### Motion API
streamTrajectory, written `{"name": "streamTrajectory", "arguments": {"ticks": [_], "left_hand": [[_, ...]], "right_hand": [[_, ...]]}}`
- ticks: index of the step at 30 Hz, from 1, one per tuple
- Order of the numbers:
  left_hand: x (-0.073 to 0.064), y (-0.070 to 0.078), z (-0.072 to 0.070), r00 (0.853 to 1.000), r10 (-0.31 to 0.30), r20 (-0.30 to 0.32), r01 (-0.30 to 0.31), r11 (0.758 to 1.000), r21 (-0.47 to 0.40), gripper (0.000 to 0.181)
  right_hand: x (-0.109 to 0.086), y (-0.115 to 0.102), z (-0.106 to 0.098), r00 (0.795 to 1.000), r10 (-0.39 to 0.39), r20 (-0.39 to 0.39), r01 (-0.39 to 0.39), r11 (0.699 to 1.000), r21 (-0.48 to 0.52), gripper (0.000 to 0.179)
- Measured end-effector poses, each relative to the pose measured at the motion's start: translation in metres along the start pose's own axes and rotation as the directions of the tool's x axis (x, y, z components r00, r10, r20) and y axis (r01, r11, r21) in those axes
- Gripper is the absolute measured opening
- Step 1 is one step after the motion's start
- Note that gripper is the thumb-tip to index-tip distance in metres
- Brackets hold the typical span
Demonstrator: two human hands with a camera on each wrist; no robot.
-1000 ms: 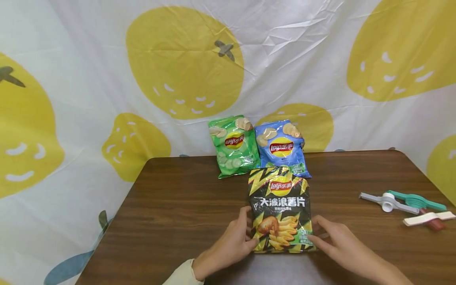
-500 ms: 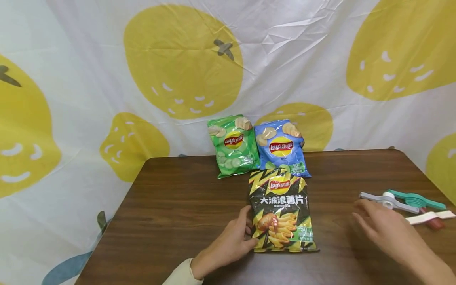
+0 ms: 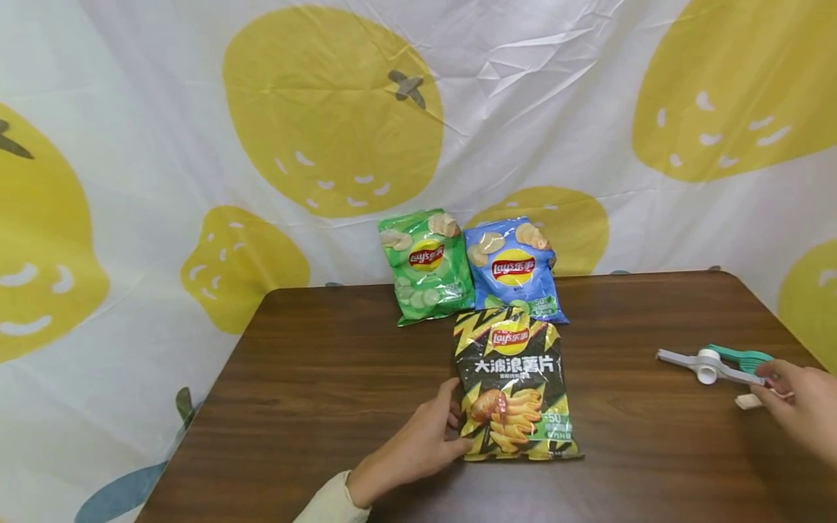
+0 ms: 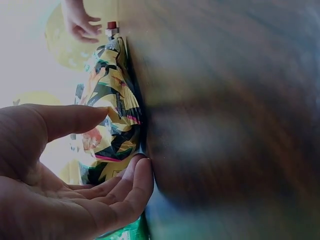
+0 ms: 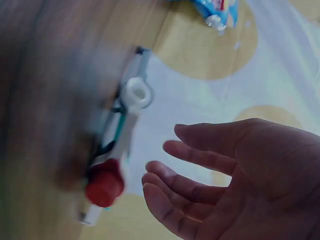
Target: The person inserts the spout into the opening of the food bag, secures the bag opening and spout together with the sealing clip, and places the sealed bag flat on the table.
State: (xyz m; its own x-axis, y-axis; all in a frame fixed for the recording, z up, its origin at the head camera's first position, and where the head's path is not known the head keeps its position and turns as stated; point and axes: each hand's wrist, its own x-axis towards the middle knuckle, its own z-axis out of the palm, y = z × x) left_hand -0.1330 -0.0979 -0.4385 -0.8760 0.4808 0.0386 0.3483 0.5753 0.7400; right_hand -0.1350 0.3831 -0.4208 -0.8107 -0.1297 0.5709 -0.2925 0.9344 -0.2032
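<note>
A black and yellow Lay's chip bag (image 3: pixel 510 392) lies face up at the table's front middle. My left hand (image 3: pixel 415 447) grips its lower left edge, the thumb over the front and the fingers at the side. To the right, my right hand (image 3: pixel 811 414) hovers over a group of bag clips, its fingers loosely bent and apart from them in the right wrist view. The group has a grey clip (image 3: pixel 680 358) with a round white spout, a green clip (image 3: pixel 739 355), a white clip (image 3: pixel 748 401) and a red cap (image 5: pixel 104 189). The hand partly covers these in the head view.
A green Lay's bag (image 3: pixel 428 280) and a blue Lay's bag (image 3: pixel 513 272) lean side by side against the lemon-print curtain (image 3: pixel 333 109) at the back. The black bag's top edge meets the blue bag's bottom. Everything stands on a brown wooden table (image 3: pixel 314 378).
My right hand has left the right side of the black bag and moved right to the clips. The left hand stays on the bag's left edge.
</note>
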Motion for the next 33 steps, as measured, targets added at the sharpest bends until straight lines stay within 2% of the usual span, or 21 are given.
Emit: {"name": "streamTrajectory", "arguments": {"ticks": [4, 8, 13, 17, 25, 29, 31, 33], "left_hand": [[0.0, -0.002, -0.001, 1.0, 0.011, -0.005, -0.01, 1.0, 0.004, 0.079], [0.002, -0.003, 0.0, 1.0, 0.013, 0.009, -0.013, 1.0, 0.01, 0.08], [0.003, -0.003, 0.0, 1.0, 0.024, 0.017, -0.024, 1.0, 0.004, 0.08], [0.003, -0.003, -0.001, 1.0, 0.025, 0.012, -0.025, 1.0, 0.002, 0.08], [0.001, -0.003, -0.006, 0.998, 0.058, 0.011, -0.058, 0.998, -0.028, 0.075], [-0.001, -0.003, -0.011, 0.997, 0.081, 0.019, -0.081, 0.996, -0.031, 0.072], [-0.002, -0.003, -0.012, 0.996, 0.081, 0.028, -0.081, 0.996, -0.029, 0.072], [-0.002, -0.003, -0.013, 0.996, 0.077, 0.036, -0.076, 0.997, -0.024, 0.072]], "right_hand": [[-0.009, 0.008, 0.006, 0.994, 0.046, 0.104, -0.047, 0.999, 0.011, 0.023], [-0.02, 0.013, 0.014, 0.984, 0.102, 0.146, -0.101, 0.995, -0.015, 0.025], [-0.026, 0.017, 0.019, 0.979, 0.155, 0.133, -0.159, 0.987, 0.021, 0.021], [-0.025, 0.017, 0.019, 0.981, 0.163, 0.102, -0.169, 0.985, 0.048, 0.019], [-0.021, 0.014, 0.016, 0.981, 0.183, 0.059, -0.187, 0.979, 0.077, 0.029], [-0.022, 0.013, 0.015, 0.985, 0.174, 0.006, -0.174, 0.98, 0.1, 0.022], [-0.023, 0.011, 0.015, 0.984, 0.18, -0.02, -0.175, 0.973, 0.151, 0.016], [-0.024, 0.007, 0.014, 0.979, 0.2, -0.031, -0.193, 0.969, 0.155, 0.01]]}}
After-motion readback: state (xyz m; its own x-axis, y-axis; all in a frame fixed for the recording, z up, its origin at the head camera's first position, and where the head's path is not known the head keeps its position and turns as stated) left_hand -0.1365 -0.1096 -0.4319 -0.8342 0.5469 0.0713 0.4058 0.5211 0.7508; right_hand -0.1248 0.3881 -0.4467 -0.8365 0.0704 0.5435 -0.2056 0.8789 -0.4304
